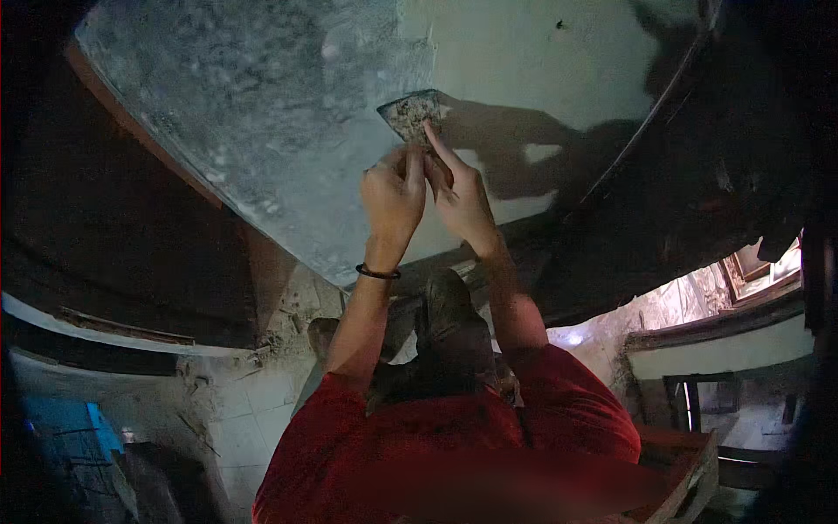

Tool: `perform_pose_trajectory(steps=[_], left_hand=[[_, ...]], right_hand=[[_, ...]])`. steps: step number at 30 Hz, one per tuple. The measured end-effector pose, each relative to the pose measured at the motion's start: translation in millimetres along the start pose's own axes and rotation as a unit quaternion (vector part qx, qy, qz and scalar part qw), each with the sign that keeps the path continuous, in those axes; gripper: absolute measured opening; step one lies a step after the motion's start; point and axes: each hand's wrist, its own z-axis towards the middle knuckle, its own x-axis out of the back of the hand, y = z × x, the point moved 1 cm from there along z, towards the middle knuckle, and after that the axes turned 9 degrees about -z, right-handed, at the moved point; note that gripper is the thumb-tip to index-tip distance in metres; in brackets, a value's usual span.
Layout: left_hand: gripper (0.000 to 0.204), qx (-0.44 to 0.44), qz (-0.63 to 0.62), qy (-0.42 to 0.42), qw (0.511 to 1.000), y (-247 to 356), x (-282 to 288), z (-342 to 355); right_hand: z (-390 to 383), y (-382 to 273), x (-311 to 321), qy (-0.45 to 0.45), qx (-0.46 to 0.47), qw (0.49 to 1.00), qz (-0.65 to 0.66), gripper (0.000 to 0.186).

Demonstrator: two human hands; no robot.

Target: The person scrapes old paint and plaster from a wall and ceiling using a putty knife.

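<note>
Overhead, you have a scraper [410, 113] pressed flat to the ceiling [489, 61], right where the rough grey patch meets the smooth pale paint. It looks like you are mid-stroke, spreading or scraping, and the next push probably calls for steady pressure and a low blade angle along that boundary. Your left hand [393, 196] is closed round the handle, wrist straight, with a dark band [378, 272] on it. Your right hand [461, 196] grips beside it, index finger stretched up along the blade to bear down. Both forearms rise nearly parallel from your red sleeves [559, 402], elbows bent. A window [759, 266] shows at the lower right.
</note>
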Motion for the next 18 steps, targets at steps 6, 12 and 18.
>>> perform_pose_trajectory(steps=[6,12,18], left_hand=[[0.03,-0.009,0.042,-0.036,0.998,-6.3,-1.5,12.7],[0.03,-0.039,0.041,-0.039,0.998,6.7,4.5,7.6],[0.028,-0.019,0.021,-0.011,1.0,-12.6,6.2,6.4]], right_hand=[[8.8,14.6,-7.6,0.069,0.108,0.992,-0.014,0.057],[9.6,15.6,-7.9,0.062,0.07,0.996,-0.007,0.057],[10.3,9.0,-9.9,0.064,0.123,0.989,-0.043,0.056]])
